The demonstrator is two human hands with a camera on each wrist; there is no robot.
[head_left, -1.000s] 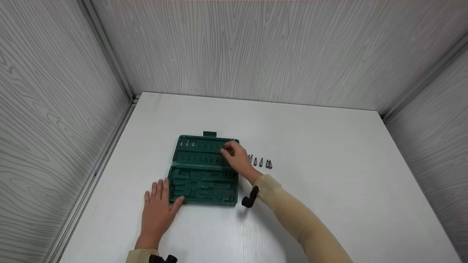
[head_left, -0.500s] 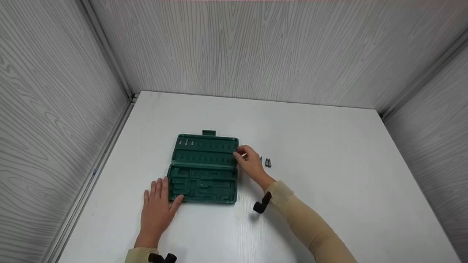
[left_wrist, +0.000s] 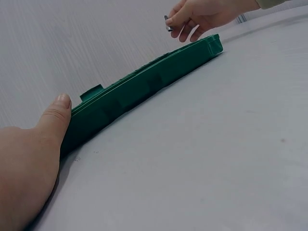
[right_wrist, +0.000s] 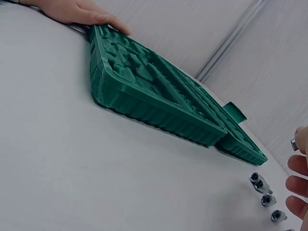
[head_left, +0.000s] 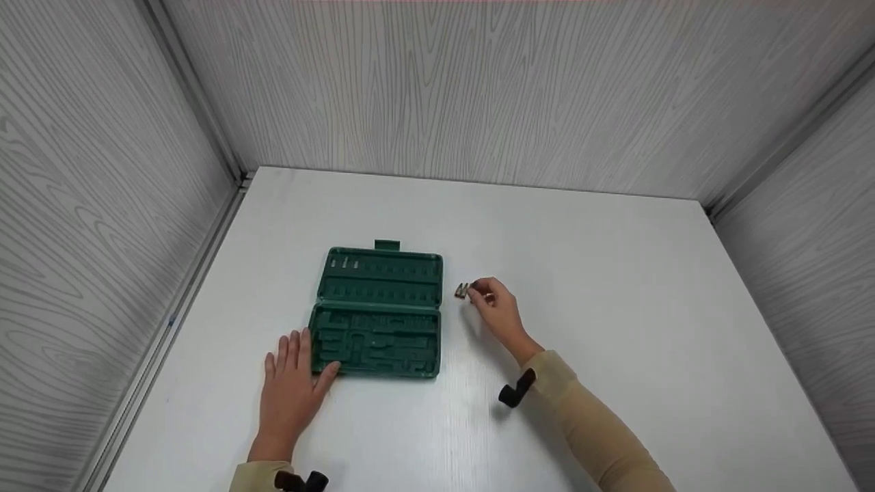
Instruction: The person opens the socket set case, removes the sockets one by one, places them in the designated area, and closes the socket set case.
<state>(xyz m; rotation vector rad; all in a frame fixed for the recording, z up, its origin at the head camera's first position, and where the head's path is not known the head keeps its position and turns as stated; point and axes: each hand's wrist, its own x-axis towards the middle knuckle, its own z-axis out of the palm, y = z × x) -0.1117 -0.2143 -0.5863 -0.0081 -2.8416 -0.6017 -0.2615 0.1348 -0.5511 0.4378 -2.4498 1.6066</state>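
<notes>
A green plastic bit case lies opened flat on the white table, its moulded slots facing up. My left hand rests at the case's near left corner, fingers straight along the side and thumb over the front edge. To the right of the case, my right hand pinches a small metal screwdriver bit between thumb and index finger. Beneath and beside that hand several more bits stay on the table, partly hidden by it in the head view; the right wrist view shows loose bits near the case's corner.
Three small bits sit in the far left slots of the case's back half. A latch tab sticks out from its far edge. Wood-grain panels wall the table at the back and sides.
My right hand has moved rightward from above the case's back half, past its right edge, to the loose bits. My left hand has kept its place on the case.
</notes>
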